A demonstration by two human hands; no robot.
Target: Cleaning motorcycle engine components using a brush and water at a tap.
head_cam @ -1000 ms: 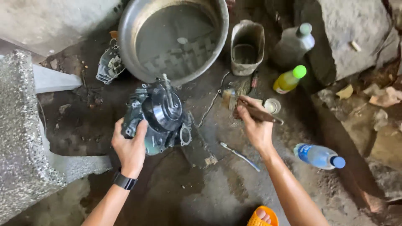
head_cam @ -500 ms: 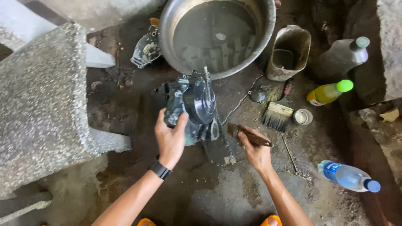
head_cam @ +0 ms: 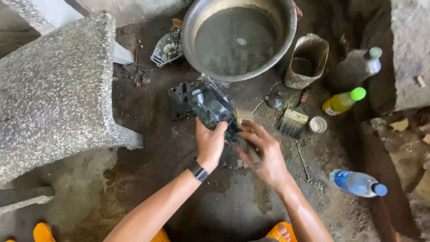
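While the fingers of the left hand (head_cam: 210, 142) curl over the near edge of the dark engine casing (head_cam: 210, 106), gripping it, the right hand (head_cam: 262, 154) closes its fingers around a small paintbrush (head_cam: 244, 117), whose pale bristles touch the casing's right side. The casing sits tilted on the oily floor, just below the rim of a wide metal basin (head_cam: 286, 40). To its right lie a larger flat brush (head_cam: 292, 122) and a small round tin (head_cam: 317, 125), near but apart. Beyond them stand a cut plastic jug (head_cam: 309, 60), a grey bottle (head_cam: 358, 67) and a yellow bottle (head_cam: 342, 101). A clear water bottle (head_cam: 357, 183) lies well to the right. A speckled concrete bench (head_cam: 49, 89) bounds the left; bare floor stays open nearest the person.
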